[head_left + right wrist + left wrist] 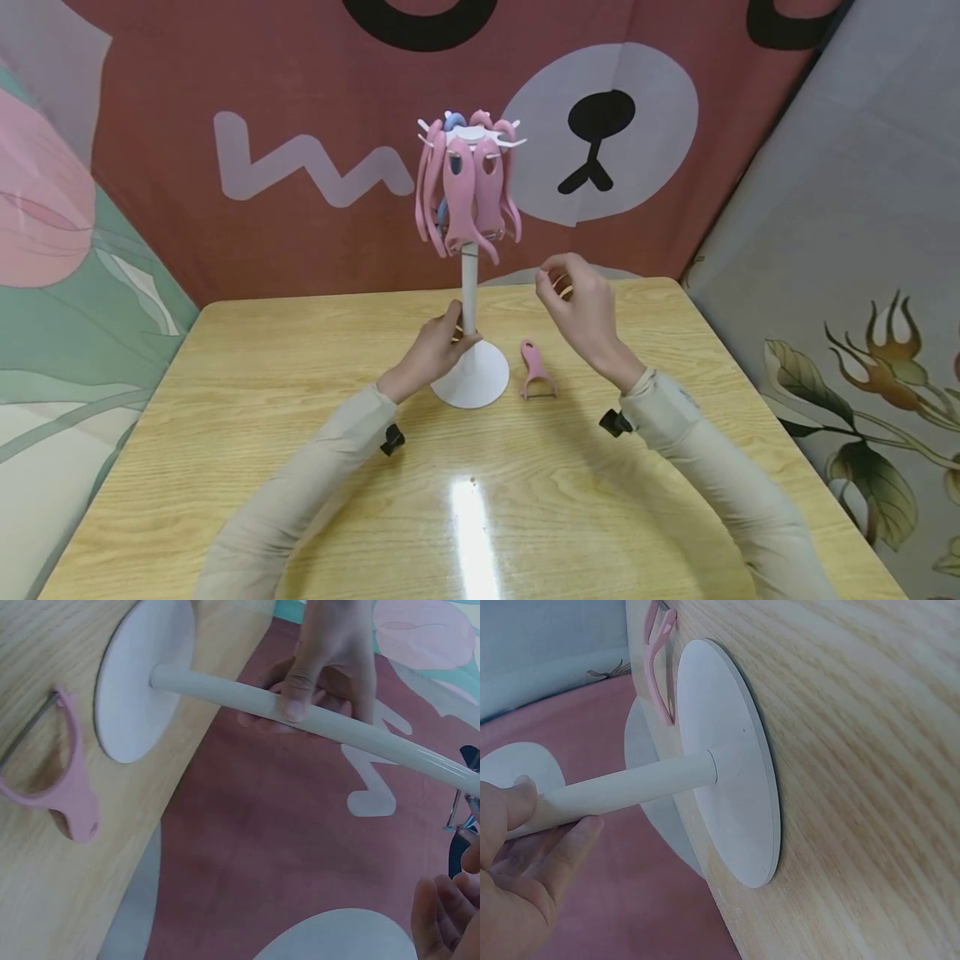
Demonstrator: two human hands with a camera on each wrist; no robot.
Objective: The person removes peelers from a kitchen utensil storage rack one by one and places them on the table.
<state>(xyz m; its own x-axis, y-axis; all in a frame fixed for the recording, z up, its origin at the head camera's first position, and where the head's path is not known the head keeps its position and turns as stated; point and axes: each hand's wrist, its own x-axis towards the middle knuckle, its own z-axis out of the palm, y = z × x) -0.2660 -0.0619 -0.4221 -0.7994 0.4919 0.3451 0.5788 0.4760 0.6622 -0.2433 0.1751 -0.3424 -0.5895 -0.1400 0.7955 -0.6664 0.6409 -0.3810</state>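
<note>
A white stand with a round base (471, 385) and an upright pole (469, 283) rises from the table. My left hand (435, 354) grips the pole low down, thumb and fingers around it; the left wrist view shows this too. Several pink Y-shaped peelers (462, 187) hang from hooks at the stand's top, with some blue (442, 212) among them. Another pink peeler (536, 371) lies on the table right of the base, blade toward me. My right hand (585, 312) is raised right of the pole, fingers loosely bent, with nothing visible in it.
The wooden table (300, 358) reaches back to a red cloth (300, 75) with printed shapes. Patterned cloths hang at both sides. A bright light reflection (472, 533) falls on the table's near part.
</note>
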